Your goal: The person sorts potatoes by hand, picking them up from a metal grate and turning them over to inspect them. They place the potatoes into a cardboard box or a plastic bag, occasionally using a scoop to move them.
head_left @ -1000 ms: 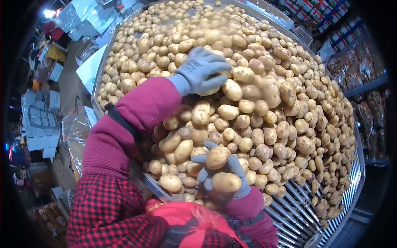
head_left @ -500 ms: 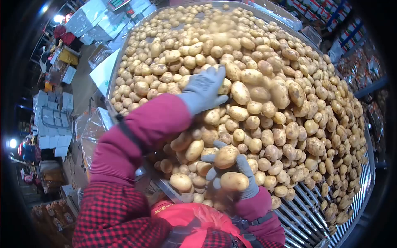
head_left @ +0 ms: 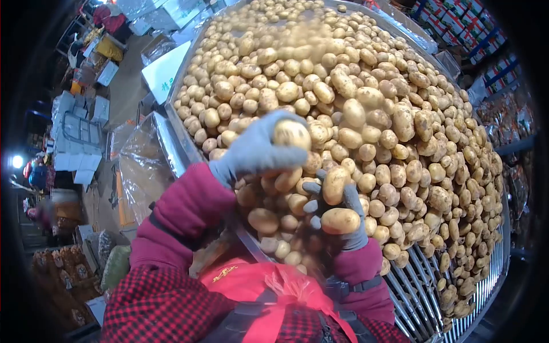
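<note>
My left hand [head_left: 256, 146], in a grey glove, is closed around a potato [head_left: 292, 135] and held above the heap. Lower down, my gloved right hand [head_left: 355, 214] has its fingers curled round two potatoes, an upright oblong one [head_left: 335, 184] and another [head_left: 340, 221] lying crosswise below it. The heap of potatoes [head_left: 394, 143] spreads behind and to the right of both hands. A few loose potatoes [head_left: 263, 220] lie near the table's front corner, between my arms.
Metal bars [head_left: 420, 286] of the sorting table show at the lower right. White foam boxes [head_left: 166, 71] and plastic-wrapped cartons stand left of the table. A metal trolley [head_left: 83, 134] stands farther left. Stacked printed cartons [head_left: 454, 23] fill shelves at the upper right.
My left hand has come off the heap toward me with a potato in it. My right hand still holds its two potatoes, and the view has shifted slightly.
</note>
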The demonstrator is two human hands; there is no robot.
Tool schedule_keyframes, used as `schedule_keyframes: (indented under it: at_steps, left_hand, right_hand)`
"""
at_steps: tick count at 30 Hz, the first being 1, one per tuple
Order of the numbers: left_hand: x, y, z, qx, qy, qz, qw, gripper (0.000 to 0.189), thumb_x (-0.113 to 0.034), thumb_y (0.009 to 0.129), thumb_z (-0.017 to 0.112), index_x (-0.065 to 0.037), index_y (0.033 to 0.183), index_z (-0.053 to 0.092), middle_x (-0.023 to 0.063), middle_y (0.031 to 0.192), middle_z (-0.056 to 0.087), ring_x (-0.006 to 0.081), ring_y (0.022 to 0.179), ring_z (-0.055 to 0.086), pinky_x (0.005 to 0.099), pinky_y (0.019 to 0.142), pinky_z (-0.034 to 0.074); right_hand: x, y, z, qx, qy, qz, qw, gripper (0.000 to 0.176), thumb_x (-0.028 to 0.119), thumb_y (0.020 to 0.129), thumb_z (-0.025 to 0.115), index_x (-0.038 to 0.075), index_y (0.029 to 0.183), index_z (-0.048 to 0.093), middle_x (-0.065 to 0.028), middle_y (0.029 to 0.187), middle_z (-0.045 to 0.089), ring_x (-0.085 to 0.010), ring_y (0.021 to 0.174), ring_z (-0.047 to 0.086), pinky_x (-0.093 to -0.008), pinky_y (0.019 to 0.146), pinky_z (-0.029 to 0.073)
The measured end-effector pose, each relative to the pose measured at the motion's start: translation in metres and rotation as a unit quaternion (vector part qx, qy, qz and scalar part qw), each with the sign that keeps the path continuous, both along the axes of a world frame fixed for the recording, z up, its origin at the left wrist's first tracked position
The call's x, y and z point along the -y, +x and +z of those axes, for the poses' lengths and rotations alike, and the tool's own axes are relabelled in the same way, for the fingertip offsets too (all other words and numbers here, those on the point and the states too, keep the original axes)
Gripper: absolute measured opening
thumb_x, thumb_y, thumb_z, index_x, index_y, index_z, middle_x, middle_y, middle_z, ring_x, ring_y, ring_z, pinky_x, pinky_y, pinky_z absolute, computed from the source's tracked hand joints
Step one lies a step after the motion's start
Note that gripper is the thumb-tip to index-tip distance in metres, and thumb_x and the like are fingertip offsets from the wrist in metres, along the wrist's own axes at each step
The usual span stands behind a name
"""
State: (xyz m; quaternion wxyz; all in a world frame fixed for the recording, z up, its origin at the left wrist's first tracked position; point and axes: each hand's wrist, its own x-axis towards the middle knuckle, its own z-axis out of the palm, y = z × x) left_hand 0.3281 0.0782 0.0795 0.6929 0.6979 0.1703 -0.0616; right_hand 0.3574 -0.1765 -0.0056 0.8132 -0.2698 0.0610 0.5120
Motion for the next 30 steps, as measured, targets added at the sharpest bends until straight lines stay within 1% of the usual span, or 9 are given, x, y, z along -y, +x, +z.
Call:
schedule_keyframes:
  at_steps: [5, 8, 9, 10, 16, 18, 19, 20, 30]
  left_hand:
    - [0.044, -0.045, -0.027, 0.169, 0.087, -0.097, 0.977, 0.062, -0.014, 0.067, 0.09, -0.011, 0.123, 0.065, 0.0206, 0.148, 0.051, 0.0261, 0.133, 0.055, 0.0398, 0.108, 0.048]
    - [0.044, -0.067, -0.019, 0.069, -0.117, -0.178, 0.975, 0.053, -0.012, 0.066, 0.086, -0.011, 0.116, 0.069, 0.0227, 0.159, 0.039, 0.0333, 0.143, 0.046, 0.0428, 0.115, 0.041]
    - [0.045, -0.075, -0.018, 0.085, -0.11, -0.197, 0.97, 0.051, -0.012, 0.066, 0.086, -0.01, 0.115, 0.07, 0.0225, 0.159, 0.04, 0.0335, 0.143, 0.046, 0.0436, 0.115, 0.04]
    - [0.047, -0.083, -0.018, 0.101, -0.103, -0.216, 0.966, 0.05, -0.013, 0.066, 0.086, -0.01, 0.113, 0.07, 0.0222, 0.158, 0.041, 0.0337, 0.142, 0.047, 0.0444, 0.116, 0.04]
    - [0.047, -0.145, -0.027, 0.148, 0.068, -0.137, 0.977, 0.05, -0.017, 0.068, 0.087, -0.008, 0.115, 0.07, 0.0195, 0.152, 0.047, 0.0343, 0.138, 0.051, 0.0452, 0.114, 0.042]
    - [0.035, -0.172, -0.032, 0.079, -0.121, -0.03, 0.989, 0.049, -0.014, 0.068, 0.087, -0.006, 0.113, 0.069, 0.0188, 0.151, 0.049, 0.0347, 0.136, 0.053, 0.0448, 0.114, 0.044]
    - [0.033, -0.186, -0.037, 0.052, -0.25, 0.032, 0.966, 0.05, -0.022, 0.074, 0.085, -0.003, 0.117, 0.067, 0.0166, 0.149, 0.049, 0.0297, 0.132, 0.055, 0.0391, 0.111, 0.046]
    - [0.028, -0.201, -0.042, 0.081, -0.34, 0.078, 0.934, 0.052, -0.027, 0.075, 0.086, -0.002, 0.116, 0.067, 0.0176, 0.149, 0.048, 0.0304, 0.133, 0.054, 0.0412, 0.113, 0.045]
    - [0.015, -0.303, -0.057, 0.195, -0.303, 0.225, 0.905, 0.056, -0.039, 0.074, 0.083, -0.003, 0.115, 0.067, 0.0251, 0.153, 0.045, 0.0388, 0.132, 0.057, 0.0498, 0.116, 0.044]
  right_hand:
    - [-0.012, -0.015, 0.051, -0.052, -0.008, 0.065, 0.996, 0.065, 0.051, 0.109, 0.037, 0.003, 0.153, 0.043, -0.0185, 0.136, 0.063, -0.0297, 0.109, 0.07, -0.0372, 0.082, 0.061]
    - [-0.006, -0.028, 0.058, 0.049, -0.119, 0.104, 0.986, 0.064, 0.05, 0.11, 0.035, 0.003, 0.153, 0.042, -0.018, 0.135, 0.063, -0.0315, 0.112, 0.069, -0.0384, 0.087, 0.06]
    - [-0.005, -0.024, 0.06, -0.114, -0.086, 0.145, 0.979, 0.062, 0.048, 0.111, 0.033, 0.003, 0.152, 0.042, -0.0178, 0.135, 0.063, -0.0315, 0.115, 0.068, -0.0407, 0.092, 0.06]
    - [0.006, -0.027, 0.036, 0.28, -0.065, 0.21, 0.934, 0.059, 0.046, 0.111, 0.038, 0.004, 0.152, 0.042, -0.0173, 0.138, 0.061, -0.0312, 0.123, 0.064, -0.041, 0.1, 0.057]
    - [-0.027, -0.076, 0.022, 0.097, -0.015, 0.157, 0.983, 0.053, 0.042, 0.11, 0.048, 0.006, 0.148, 0.048, -0.0151, 0.141, 0.059, -0.0286, 0.13, 0.059, -0.0366, 0.104, 0.054]
    - [-0.023, -0.094, 0.013, 0.537, -0.142, 0.139, 0.82, 0.051, 0.043, 0.11, 0.046, 0.005, 0.144, 0.05, -0.0159, 0.132, 0.064, -0.0277, 0.114, 0.068, -0.0334, 0.091, 0.06]
    - [-0.034, -0.087, 0.022, 0.087, -0.089, 0.249, 0.961, 0.054, 0.047, 0.109, 0.048, 0.004, 0.142, 0.052, -0.0153, 0.119, 0.07, -0.0259, 0.091, 0.073, -0.0316, 0.073, 0.061]
    - [-0.047, -0.096, 0.04, -0.097, -0.095, 0.266, 0.954, 0.057, 0.051, 0.108, 0.047, 0.004, 0.14, 0.054, -0.0137, 0.107, 0.073, -0.0215, 0.072, 0.07, -0.0296, 0.058, 0.057]
    - [-0.064, -0.141, 0.02, -0.059, -0.07, 0.26, 0.961, 0.054, 0.051, 0.108, 0.047, 0.008, 0.139, 0.057, -0.0107, 0.115, 0.071, -0.0234, 0.099, 0.07, -0.035, 0.082, 0.056]
